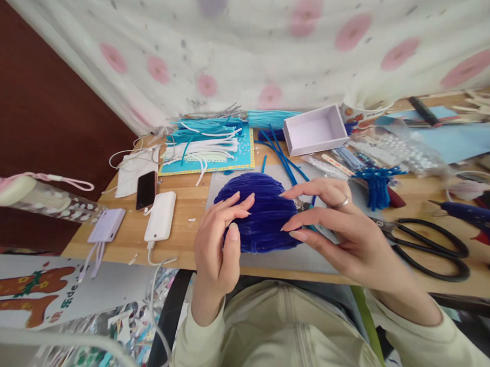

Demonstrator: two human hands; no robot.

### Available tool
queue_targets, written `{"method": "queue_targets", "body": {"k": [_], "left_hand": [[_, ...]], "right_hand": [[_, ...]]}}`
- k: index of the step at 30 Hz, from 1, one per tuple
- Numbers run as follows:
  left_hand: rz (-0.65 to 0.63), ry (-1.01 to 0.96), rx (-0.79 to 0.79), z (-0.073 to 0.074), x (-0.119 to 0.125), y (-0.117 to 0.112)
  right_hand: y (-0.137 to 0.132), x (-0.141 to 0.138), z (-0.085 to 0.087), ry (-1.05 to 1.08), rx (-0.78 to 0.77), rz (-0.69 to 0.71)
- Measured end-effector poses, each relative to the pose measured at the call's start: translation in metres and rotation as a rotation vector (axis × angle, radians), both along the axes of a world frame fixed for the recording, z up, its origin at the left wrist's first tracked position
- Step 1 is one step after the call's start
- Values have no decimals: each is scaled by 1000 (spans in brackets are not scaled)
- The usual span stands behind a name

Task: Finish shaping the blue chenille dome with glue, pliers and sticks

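Note:
A rounded dark blue piece, its surface in fuzzy ridged rows like pipe cleaners laid side by side, is between my hands over the grey mat. My left hand steadies its left side, fingers bent over the top and thumb low. At the right edge, the thumb and fingertips of my right hand close in on the piece; a ring is on one finger. Behind my right fingers, a metal tool tip shows in part. Loose blue pipe cleaners lie just beyond the piece.
Black-handled scissors and a blue glue gun lie right. A white box, bagged beads and bundled pipe cleaners stand behind. Left are a phone, white power bank and bottle.

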State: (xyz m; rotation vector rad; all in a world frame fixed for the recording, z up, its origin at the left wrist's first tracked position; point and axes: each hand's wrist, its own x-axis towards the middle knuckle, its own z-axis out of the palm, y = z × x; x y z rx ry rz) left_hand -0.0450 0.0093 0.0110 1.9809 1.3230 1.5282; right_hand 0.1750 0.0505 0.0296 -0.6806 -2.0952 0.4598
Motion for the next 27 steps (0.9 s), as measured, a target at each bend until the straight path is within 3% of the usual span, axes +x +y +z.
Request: {"method": "queue_targets", "body": {"k": [8,27], "left_hand": [[12,-36,4,-3,-3,0],[45,-82,21,-4,-1,3]], "right_hand": [[-2,11,-12,-46,-59,-24],[-16,-2,-16,4,-18,-184]]}}
